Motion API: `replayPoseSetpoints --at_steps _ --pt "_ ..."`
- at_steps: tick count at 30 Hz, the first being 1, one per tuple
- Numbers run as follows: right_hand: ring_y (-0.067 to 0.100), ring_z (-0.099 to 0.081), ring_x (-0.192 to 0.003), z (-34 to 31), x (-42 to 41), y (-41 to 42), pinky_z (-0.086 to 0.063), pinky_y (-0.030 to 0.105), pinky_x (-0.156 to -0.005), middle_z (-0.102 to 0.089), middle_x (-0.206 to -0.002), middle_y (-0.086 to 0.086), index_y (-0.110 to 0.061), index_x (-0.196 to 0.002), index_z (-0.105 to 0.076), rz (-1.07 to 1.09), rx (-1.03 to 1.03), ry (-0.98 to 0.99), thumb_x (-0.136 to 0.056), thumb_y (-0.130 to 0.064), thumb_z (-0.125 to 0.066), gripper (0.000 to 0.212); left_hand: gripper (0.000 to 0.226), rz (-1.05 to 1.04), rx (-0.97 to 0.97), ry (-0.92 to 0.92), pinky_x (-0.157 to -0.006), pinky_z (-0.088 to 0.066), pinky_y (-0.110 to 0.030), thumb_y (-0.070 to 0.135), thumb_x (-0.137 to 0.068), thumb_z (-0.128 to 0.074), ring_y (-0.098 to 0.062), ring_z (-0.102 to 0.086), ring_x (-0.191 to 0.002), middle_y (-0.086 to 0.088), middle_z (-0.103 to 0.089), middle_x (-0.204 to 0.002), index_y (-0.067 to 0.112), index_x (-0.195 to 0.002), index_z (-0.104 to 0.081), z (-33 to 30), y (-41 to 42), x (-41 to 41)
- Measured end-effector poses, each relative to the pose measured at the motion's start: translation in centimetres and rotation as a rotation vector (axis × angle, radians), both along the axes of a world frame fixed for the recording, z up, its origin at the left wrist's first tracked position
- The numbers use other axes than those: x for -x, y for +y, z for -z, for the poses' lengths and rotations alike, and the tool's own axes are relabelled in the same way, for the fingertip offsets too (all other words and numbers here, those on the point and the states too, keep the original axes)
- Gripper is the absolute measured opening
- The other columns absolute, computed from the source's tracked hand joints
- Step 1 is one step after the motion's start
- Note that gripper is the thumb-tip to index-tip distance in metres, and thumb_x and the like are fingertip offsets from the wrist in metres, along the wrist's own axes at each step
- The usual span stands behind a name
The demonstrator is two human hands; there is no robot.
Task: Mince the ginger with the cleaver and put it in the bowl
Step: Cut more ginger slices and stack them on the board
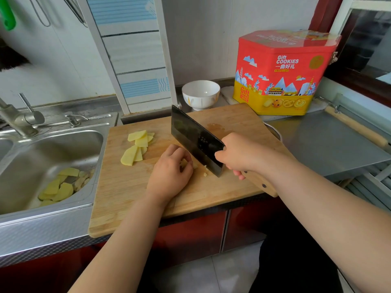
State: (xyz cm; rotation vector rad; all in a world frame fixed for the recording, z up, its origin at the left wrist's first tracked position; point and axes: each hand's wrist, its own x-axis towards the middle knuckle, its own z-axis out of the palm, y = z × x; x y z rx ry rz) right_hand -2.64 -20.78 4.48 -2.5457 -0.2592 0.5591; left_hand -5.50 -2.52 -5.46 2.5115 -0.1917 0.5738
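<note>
— Where were the hands?
— Both bare forearms reached forward from the bottom edge. The left hand (pixel 169 170) lay palm down, fingers curled under, knuckles raised.
— And the right hand?
— The right hand (pixel 239 155) was closed in a fist, thumb forward and wrist straight, just to the right of the left, not touching it.

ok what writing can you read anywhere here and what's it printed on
"Gift COOKIES", white letters, upper red side of the cookie tin.
"一曲好礼", just beneath on the same side.
"Gift COOKIES", red letters, tin's yellow lower left corner.
Tin lid print, the small yellow strip and the marks on the cleaver blade: too blurred to read.
</note>
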Motion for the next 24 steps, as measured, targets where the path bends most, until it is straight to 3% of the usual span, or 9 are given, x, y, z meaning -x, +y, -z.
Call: replayPoseSetpoints --at_steps 4,8,12,16,20,24 --pt "0.019 -0.053 -0.046 -1.1 0.6 0.0 -0.046 0.026 -0.045 -0.063 -0.078 0.016 -0.005 -0.136 -0.044 -0.033 0.018 -0.056 -0.1 -0.021 -0.044 0.04 0.009 -0.003 0.01 -0.029 -0.071 -0.048 -0.026 0.024 -0.085 -0.063 -0.009 -0.052 -0.082 0.012 -0.05 -0.094 0.026 -0.083 -0.055 0.0 0.4 0.2" --pt "0.021 -0.055 -0.046 -2.1 1.2 0.4 -0.046 0.026 -0.047 -0.063 -0.071 0.013 -0.01 -0.112 -0.05 -0.108 0.086 -0.084 -0.1 -0.022 -0.043 0.019 0.005 0.029 -0.027 -0.029 -0.07 -0.047 -0.025 0.021 -0.085 -0.063 -0.009 -0.051 -0.082 0.012 -0.049 -0.093 0.02 -0.083 -0.059 -0.1 0.2 0.3" --pt "0.024 -0.058 -0.053 -2.0 1.6 1.2 -0.048 0.029 -0.049 -0.062 -0.07 0.014 -0.001 -0.132 -0.047 -0.131 0.156 -0.039 -0.1 -0.02 -0.041 0.038 0.004 0.024 -0.056 -0.044 -0.066 -0.047 -0.024 0.021 -0.085 -0.064 -0.008 -0.051 -0.078 0.011 -0.05 -0.089 0.018 -0.083 -0.062 0.0 0.2 0.2" --pt "0.022 -0.054 -0.045 -1.7 1.5 1.8 -0.047 0.027 -0.047 -0.06 -0.064 0.013 -0.008 -0.123 -0.049 -0.12 0.196 -0.011 -0.1 -0.017 -0.041 0.026 0.004 0.015 -0.062 -0.044 -0.064 -0.041 -0.021 0.02 -0.084 -0.065 -0.008 -0.05 -0.076 0.011 -0.05 -0.086 0.016 -0.082 -0.063 0.0 0.1 0.2" --pt "0.021 -0.054 -0.044 -0.3 1.6 2.5 -0.046 0.026 -0.045 -0.059 -0.062 0.012 -0.003 -0.135 -0.046 -0.071 0.202 0.024 -0.099 -0.018 -0.045 0.039 0.005 0.01 -0.061 -0.025 -0.064 -0.039 -0.02 0.019 -0.083 -0.065 -0.007 -0.048 -0.074 0.01 -0.049 -0.086 0.015 -0.083 -0.063 0.1 0.3 0.1" --pt "0.019 -0.053 -0.044 -0.1 1.1 1.7 -0.045 0.025 -0.044 -0.059 -0.065 0.011 -0.002 -0.132 -0.049 -0.056 0.105 -0.022 -0.1 -0.023 -0.044 0.038 0.006 0.024 -0.044 -0.003 -0.064 -0.045 -0.025 0.022 -0.084 -0.064 -0.007 -0.05 -0.076 0.01 -0.05 -0.088 0.021 -0.082 -0.059 -0.2 0.3 0.3"
